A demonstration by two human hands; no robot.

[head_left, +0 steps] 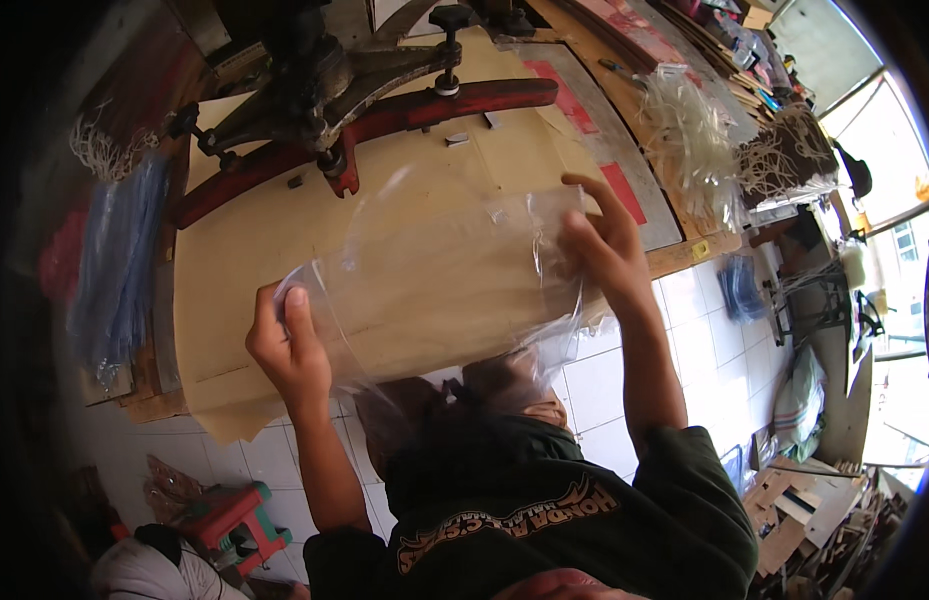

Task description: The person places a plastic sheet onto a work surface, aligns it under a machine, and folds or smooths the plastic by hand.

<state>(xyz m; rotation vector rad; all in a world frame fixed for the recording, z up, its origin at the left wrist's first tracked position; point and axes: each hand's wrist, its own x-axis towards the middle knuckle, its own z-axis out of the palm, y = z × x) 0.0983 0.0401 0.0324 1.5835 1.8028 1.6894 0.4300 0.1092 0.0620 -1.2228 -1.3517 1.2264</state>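
Observation:
A clear plastic sheet [434, 280] is stretched between my two hands, above the tan board on the worktable. My left hand [292, 345] pinches its left end, thumb on top. At the right end my right hand [606, 240] grips the plastic between thumb and fingers. The sheet's lower edge hangs loose and creased in front of my lap. Just beyond the sheet stands a dark press [324, 100] with a curved red bar [454, 103] across its front. Small metal pieces [457, 140] lie on the tan board [234, 300] near the bar.
Bluish plastic strips [124, 260] hang at the table's left side. A heap of clear strips [689, 140] lies on the right, by a brown box [799, 150] with pale cords. A red and green stool [239, 525] stands on the tiled floor; wood scraps [834, 510] are piled lower right.

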